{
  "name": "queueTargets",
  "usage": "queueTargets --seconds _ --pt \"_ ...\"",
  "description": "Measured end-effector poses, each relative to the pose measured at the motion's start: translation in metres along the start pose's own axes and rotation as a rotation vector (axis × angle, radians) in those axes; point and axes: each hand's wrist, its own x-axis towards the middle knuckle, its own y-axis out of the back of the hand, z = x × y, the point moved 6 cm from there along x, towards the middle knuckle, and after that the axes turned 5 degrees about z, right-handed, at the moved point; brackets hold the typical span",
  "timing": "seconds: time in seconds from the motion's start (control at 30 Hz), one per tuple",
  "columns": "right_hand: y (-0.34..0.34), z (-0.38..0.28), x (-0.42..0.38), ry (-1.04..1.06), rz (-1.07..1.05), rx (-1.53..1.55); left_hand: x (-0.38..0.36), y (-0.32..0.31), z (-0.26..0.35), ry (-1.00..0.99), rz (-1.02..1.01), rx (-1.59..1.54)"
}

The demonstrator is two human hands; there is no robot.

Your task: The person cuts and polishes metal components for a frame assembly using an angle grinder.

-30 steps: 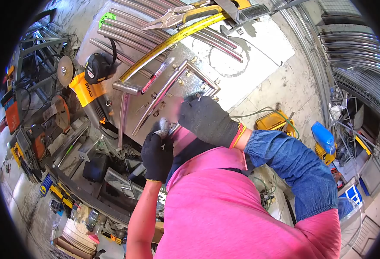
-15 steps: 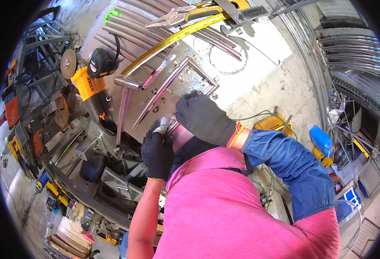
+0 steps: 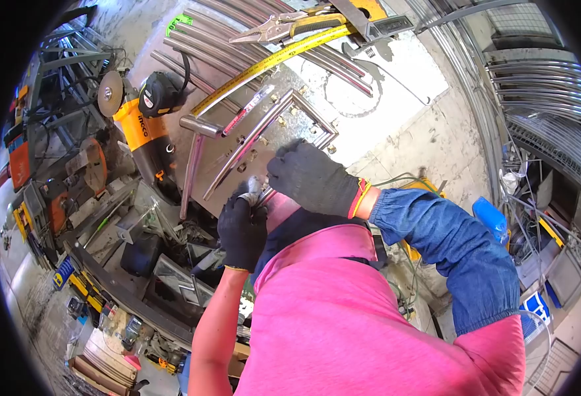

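My left hand (image 3: 243, 228), in a black glove, is closed with its fingertips at a pale grey piece (image 3: 252, 191) that I cannot identify. It is close to the near end of a bent metal tube frame (image 3: 254, 140) lying on the worktop. My right hand (image 3: 313, 178), also gloved, is curled with knuckles up over the frame's right side, and its fingertips and anything in them are hidden. Left of the frame lies a T-shaped metal tube piece (image 3: 201, 127). Small metal bits lie around and inside the frame.
A yellow angle grinder (image 3: 139, 129) and a black tape measure (image 3: 162, 94) sit at the left, the yellow tape (image 3: 271, 63) stretched across metal tubes (image 3: 205, 43). Locking pliers (image 3: 271, 32) and an adjustable wrench (image 3: 369, 53) lie at the far side. Cluttered tools fill the lower left.
The view has shifted slightly, so the bench items appear a little right and lower. Both hands keep nearly the same pose beside the frame.
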Motion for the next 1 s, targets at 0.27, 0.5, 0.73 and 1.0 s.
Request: queueTargets --seconds 0.27,0.5,0.73,1.0 --pt "0.019 -0.006 -0.012 -0.109 0.135 0.024 -0.007 -0.003 -0.004 -0.163 0.108 -0.009" --pt "0.075 0.041 -0.093 -0.591 0.558 -0.071 -0.022 -0.021 -0.008 -0.150 0.215 0.147" --pt "0.058 0.090 -0.105 -0.918 0.505 0.333 -0.028 -0.027 -0.011 -0.185 0.272 0.157" --pt "0.066 0.096 -0.089 -1.152 0.271 0.226 -0.040 -0.034 -0.023 -0.133 0.158 0.209"
